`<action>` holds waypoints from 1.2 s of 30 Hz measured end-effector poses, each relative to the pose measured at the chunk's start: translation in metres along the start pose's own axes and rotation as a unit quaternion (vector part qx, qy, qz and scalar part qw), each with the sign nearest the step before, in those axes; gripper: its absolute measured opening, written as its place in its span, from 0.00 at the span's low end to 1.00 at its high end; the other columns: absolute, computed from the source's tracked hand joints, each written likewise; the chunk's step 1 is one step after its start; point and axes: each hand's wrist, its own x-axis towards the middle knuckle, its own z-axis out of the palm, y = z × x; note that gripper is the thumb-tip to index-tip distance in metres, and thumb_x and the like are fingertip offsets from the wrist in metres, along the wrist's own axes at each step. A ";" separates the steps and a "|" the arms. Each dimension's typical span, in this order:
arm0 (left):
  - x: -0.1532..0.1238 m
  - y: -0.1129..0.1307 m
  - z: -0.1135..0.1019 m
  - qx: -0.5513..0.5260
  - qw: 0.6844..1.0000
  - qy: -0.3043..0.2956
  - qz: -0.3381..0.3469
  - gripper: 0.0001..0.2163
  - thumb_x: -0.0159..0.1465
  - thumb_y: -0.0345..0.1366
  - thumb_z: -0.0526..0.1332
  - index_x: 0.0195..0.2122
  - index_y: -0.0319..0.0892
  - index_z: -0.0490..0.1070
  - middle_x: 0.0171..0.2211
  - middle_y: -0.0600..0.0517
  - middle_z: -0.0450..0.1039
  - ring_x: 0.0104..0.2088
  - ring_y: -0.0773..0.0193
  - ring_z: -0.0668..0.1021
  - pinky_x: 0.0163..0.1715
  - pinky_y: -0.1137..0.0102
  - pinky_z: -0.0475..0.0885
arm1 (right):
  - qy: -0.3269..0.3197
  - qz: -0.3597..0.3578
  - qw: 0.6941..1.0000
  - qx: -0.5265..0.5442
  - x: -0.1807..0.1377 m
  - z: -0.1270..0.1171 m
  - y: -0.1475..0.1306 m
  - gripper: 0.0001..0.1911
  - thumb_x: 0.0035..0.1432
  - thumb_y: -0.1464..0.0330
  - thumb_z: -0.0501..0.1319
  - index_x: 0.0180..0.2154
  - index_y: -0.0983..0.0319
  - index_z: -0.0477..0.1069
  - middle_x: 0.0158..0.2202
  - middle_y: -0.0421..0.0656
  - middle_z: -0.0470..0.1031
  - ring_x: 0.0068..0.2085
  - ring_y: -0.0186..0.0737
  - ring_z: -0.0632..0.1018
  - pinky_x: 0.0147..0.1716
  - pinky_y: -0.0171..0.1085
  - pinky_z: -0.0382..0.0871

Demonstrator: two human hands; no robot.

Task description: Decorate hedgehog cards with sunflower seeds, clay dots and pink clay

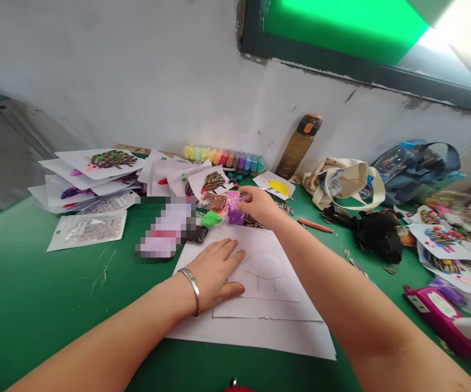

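Observation:
My left hand (219, 272) lies flat with fingers spread on a sheet of white paper (276, 310), a metal bangle round its wrist. A pencil drawing (266, 267) of a rounded body with two short legs shows beside its fingers. Beyond the sheet, my right hand (259, 204) is curled, with fingertips pinched at a plastic packet of purple clay (234, 214). Next to that packet lie brown clay (215, 201) and green clay (211, 219) in clear wrap. Striped seeds (255, 220) are partly hidden under my right hand.
Finished seed pictures (111, 159) are piled at the left, near a bead packet (91, 230). Behind stand clay tubs (227, 158) and a brown bottle (299, 146). To the right are a cloth bag (341, 182), an orange pencil (316, 225), a black pouch (378, 237) and a magenta device (443, 321).

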 end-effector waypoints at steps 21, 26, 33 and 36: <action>0.001 0.017 -0.032 0.001 0.975 0.222 0.019 0.16 0.69 0.41 0.52 0.45 0.38 0.75 0.43 0.44 0.79 0.45 0.56 0.79 0.48 0.63 0.74 | 0.098 0.047 0.951 0.291 -0.102 -0.037 -0.009 0.07 0.50 0.66 0.63 0.28 0.61 0.67 0.24 0.35 0.68 0.24 0.31 0.71 0.28 0.35 0.66; 0.002 -0.005 -0.041 0.060 0.947 0.314 -0.005 0.15 0.68 0.39 0.54 0.48 0.38 0.73 0.47 0.44 0.77 0.50 0.53 0.76 0.54 0.59 0.69 | 0.116 0.029 0.974 0.191 -0.085 -0.027 -0.005 0.07 0.52 0.63 0.61 0.29 0.60 0.67 0.25 0.36 0.69 0.25 0.34 0.72 0.27 0.35 0.67; 0.012 -0.042 -0.031 0.109 0.972 0.160 -0.135 0.19 0.61 0.37 0.60 0.54 0.40 0.69 0.53 0.44 0.72 0.56 0.47 0.68 0.56 0.52 0.64 | 0.073 0.034 0.989 0.122 -0.037 0.006 0.002 0.17 0.55 0.58 0.58 0.43 0.59 0.72 0.29 0.41 0.75 0.28 0.40 0.75 0.29 0.39 0.68; 0.015 -0.047 -0.025 0.105 0.970 0.159 -0.150 0.18 0.62 0.34 0.57 0.53 0.42 0.70 0.52 0.45 0.73 0.55 0.50 0.70 0.55 0.55 0.65 | 0.083 0.009 0.995 0.055 -0.040 0.009 0.005 0.21 0.53 0.59 0.60 0.48 0.57 0.72 0.42 0.45 0.76 0.36 0.44 0.76 0.39 0.43 0.68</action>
